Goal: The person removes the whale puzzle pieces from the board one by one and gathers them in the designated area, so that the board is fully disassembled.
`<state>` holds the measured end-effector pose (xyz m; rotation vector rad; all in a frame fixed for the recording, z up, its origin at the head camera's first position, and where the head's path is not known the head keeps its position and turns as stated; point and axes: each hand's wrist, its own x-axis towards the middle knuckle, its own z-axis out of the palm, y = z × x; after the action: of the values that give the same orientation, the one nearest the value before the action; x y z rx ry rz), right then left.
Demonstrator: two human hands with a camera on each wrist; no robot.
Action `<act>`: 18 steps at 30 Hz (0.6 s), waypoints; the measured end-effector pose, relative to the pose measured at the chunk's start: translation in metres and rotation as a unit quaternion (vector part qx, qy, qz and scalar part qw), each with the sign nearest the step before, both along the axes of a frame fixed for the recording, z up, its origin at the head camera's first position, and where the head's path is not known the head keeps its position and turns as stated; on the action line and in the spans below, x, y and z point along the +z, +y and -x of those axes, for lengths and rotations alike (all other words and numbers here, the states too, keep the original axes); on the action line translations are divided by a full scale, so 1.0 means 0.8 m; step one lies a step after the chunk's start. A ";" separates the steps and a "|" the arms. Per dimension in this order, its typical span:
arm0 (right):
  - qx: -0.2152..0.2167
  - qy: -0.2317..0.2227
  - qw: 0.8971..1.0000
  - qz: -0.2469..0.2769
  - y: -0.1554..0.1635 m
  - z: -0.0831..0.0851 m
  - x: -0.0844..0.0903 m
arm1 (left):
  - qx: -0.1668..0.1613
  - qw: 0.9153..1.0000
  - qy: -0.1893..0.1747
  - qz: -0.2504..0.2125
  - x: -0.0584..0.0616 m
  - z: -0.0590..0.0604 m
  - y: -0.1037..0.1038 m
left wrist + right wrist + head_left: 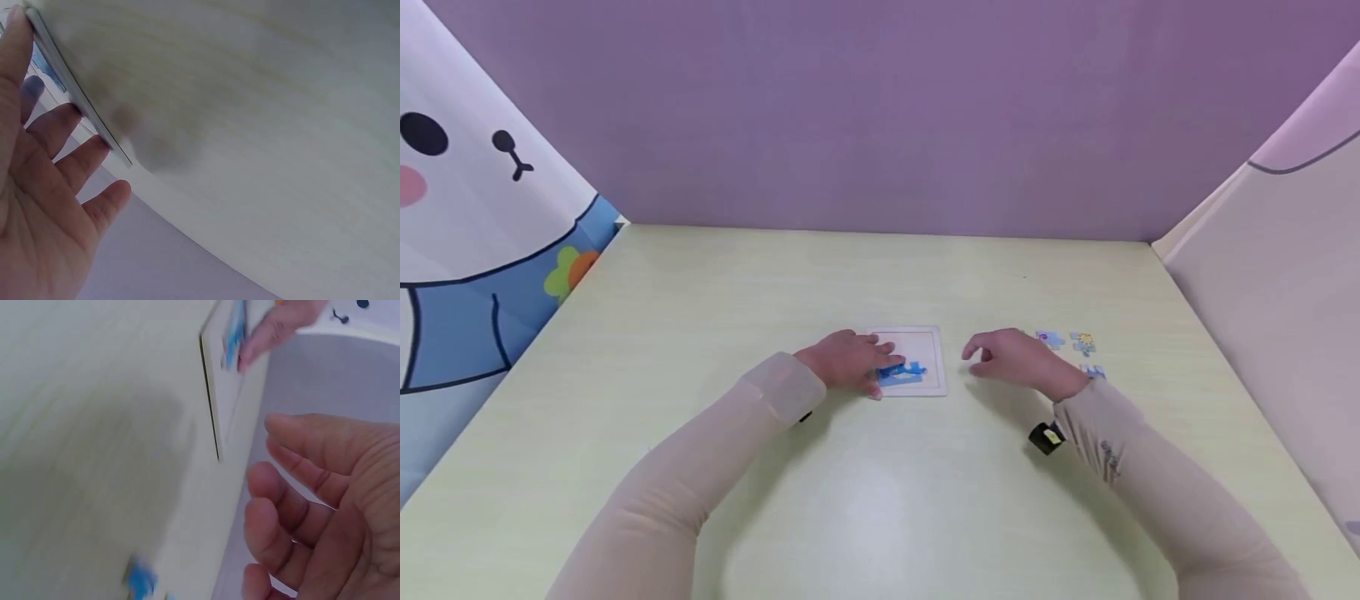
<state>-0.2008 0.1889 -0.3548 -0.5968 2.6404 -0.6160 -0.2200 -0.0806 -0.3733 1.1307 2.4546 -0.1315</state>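
Observation:
A white puzzle board (927, 343) lies flat near the middle of the table, with joined blue pieces (901, 372) in its lower left part. My left hand (850, 360) rests on the board's left side, fingers fairly straight and touching the blue pieces. In the left wrist view, the left hand (44, 187) is spread with its fingertips at the board's edge (81, 100). My right hand (1011, 357) hovers just right of the board, fingers loosely curled and holding nothing. The right wrist view shows the right hand (319, 506) empty, with the board (215, 381) beyond it.
Several loose puzzle pieces (1081, 343) lie on the pale green table (880, 500) right of my right hand. One blurred blue piece (140, 581) shows in the right wrist view. A purple wall stands behind, with patterned panels at both sides.

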 end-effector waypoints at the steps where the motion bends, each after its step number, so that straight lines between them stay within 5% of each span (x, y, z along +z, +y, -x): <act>1: 0.002 0.002 1.000 -0.005 -0.008 0.001 -0.001 | 0.002 1.000 0.000 0.000 0.000 0.000 -0.001; 18: 0.057 0.050 0.993 -0.088 -0.078 0.009 -0.015 | -0.021 0.999 0.034 0.033 0.000 0.001 0.006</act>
<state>-0.2079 0.1265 -0.3666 -0.7357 2.6942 -0.3234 -0.2206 -0.0759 -0.3734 1.1678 2.4667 -0.2654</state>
